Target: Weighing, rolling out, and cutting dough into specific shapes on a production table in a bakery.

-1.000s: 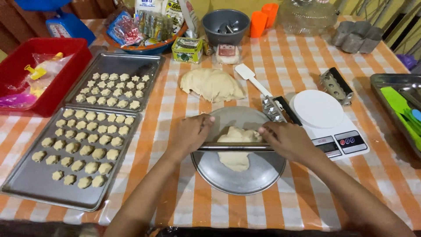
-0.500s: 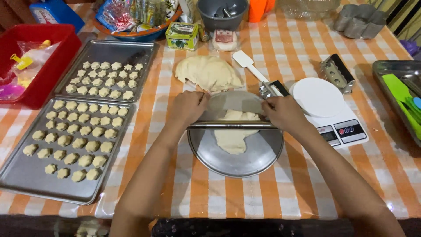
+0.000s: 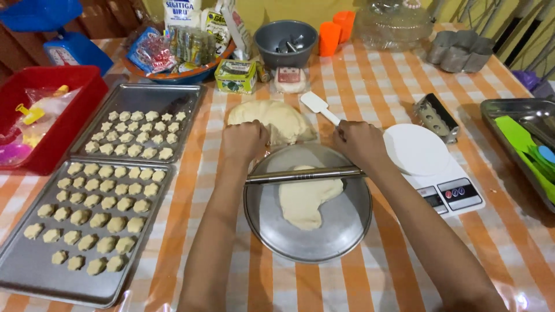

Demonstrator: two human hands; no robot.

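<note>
Lying across the round metal tray (image 3: 324, 237), a metal rolling pin (image 3: 303, 174) rests on the upper edge of a flattened dough sheet (image 3: 306, 199). The left hand (image 3: 244, 140) and right hand (image 3: 359, 142) sit curled just beyond the pin's ends; whether they grip it I cannot tell. A dough lump (image 3: 277, 118) and white spatula (image 3: 317, 105) crowd the tray's far rim. A baking sheet (image 3: 34, 271) of cut pieces and a kitchen scale (image 3: 430, 167) flank it closely, while the desk (image 3: 393, 277) lies open near the tray's front edge.
</note>
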